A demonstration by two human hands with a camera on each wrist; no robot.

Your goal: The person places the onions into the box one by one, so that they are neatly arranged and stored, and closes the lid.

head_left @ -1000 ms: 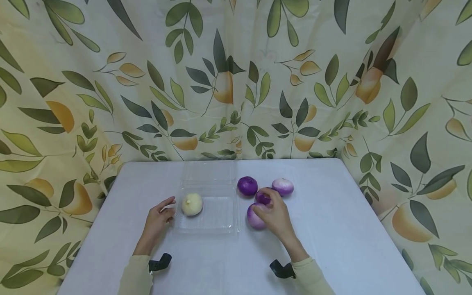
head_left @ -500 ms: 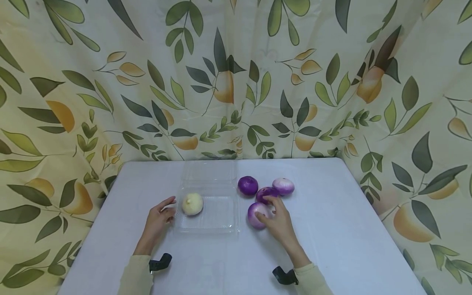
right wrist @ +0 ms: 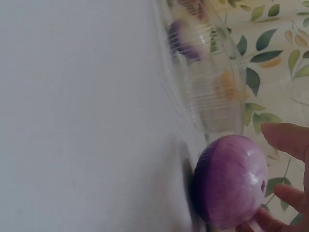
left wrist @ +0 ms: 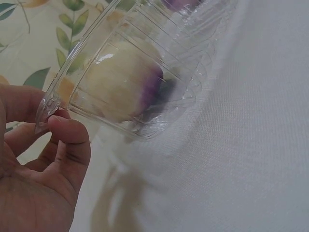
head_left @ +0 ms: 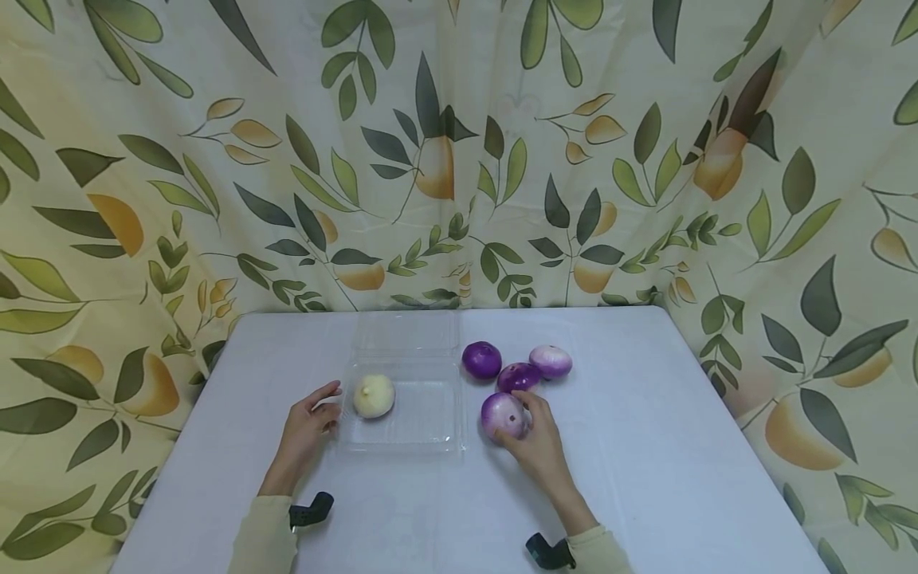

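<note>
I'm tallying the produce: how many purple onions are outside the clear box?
4: the near onion at the right hand, the middle onion just beyond, then the left onion and right onion farther back. None seems hidden.

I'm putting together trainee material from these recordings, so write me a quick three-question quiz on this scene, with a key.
1. True or false: the left hand holds the clear container by its edge.

2. Which of these is inside the container?
A) Two dark purple onions
B) A pale onion
C) A spoon

3. How many purple onions lie on the white table, outside the container?

Key
1. True.
2. B.
3. Four; the right hand is at the one nearest the person.
</note>
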